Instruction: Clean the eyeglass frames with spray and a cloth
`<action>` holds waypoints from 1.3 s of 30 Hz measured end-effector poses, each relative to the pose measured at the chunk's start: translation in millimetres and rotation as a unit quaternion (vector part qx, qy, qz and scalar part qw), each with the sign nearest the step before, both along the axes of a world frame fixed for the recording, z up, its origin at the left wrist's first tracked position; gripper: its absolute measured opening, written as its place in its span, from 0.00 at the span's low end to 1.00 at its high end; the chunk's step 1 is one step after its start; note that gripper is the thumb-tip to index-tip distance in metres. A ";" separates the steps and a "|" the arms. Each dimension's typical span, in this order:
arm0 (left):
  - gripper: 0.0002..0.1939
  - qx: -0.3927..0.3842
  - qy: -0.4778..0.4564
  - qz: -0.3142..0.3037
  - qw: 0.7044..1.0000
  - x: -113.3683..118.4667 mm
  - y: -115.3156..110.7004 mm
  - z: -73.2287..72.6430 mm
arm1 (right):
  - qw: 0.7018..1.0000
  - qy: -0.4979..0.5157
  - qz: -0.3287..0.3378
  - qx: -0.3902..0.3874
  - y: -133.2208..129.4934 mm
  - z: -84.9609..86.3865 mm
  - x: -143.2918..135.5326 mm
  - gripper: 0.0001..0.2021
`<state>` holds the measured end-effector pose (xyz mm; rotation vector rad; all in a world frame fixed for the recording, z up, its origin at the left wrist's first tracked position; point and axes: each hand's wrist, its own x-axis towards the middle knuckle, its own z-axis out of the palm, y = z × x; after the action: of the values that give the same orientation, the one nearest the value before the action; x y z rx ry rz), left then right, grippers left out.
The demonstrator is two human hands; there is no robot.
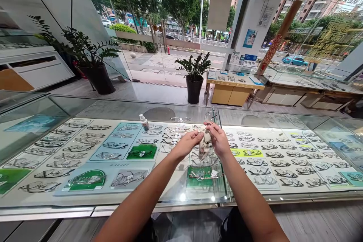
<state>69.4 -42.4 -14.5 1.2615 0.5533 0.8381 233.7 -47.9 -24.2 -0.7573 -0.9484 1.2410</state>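
Note:
Above the glass display counter, my left hand (pixel 190 143) pinches a pale, crumpled cloth (pixel 203 149) that hangs down between both hands. My right hand (pixel 219 140) is closed close beside it, its fingertips on a thin-rimmed pair of eyeglasses (pixel 210 115). One round lens shows above the fingers; the rest of the frame is partly hidden by my hands and the cloth. A small white spray bottle (pixel 144 122) stands upright on the glass, left of my hands. Another pair of glasses (pixel 180 119) lies near the counter's far side.
Rows of eyeglass frames (pixel 116 145) lie under the glass top (pixel 170 197) on both sides. Beyond the counter stand a potted plant (pixel 194 87), a larger potted plant (pixel 98 77) and a wooden display table (pixel 231 94). Glass walls face the street.

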 end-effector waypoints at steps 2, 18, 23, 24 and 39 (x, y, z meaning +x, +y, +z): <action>0.24 0.006 0.007 -0.010 1.000 -1.1 -0.9 0.9 | 1.000 0.001 0.004 0.002 -0.4 -2.0 -1.7 0.13; 0.31 -0.011 0.024 0.081 0.996 4.5 -1.8 -2.8 | 0.999 -0.016 -0.001 -0.028 -7.4 -11.5 -18.4 0.15; 0.31 -0.021 0.011 0.051 0.998 0.9 -2.5 1.5 | 0.999 -0.021 -0.015 -0.033 -6.7 -11.2 -18.6 0.18; 0.31 -0.021 0.018 0.058 0.998 1.2 -2.9 1.5 | 0.999 -0.019 -0.017 -0.032 -6.8 -10.7 -19.1 0.18; 0.29 -0.024 0.014 0.022 0.999 -6.7 -0.6 3.9 | 0.999 -0.008 -0.023 -0.023 -6.0 -4.7 -12.0 0.10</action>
<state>62.7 -43.0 -10.6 1.2227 0.6208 0.8404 221.7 -53.9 -28.9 -0.8220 -0.9137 1.2213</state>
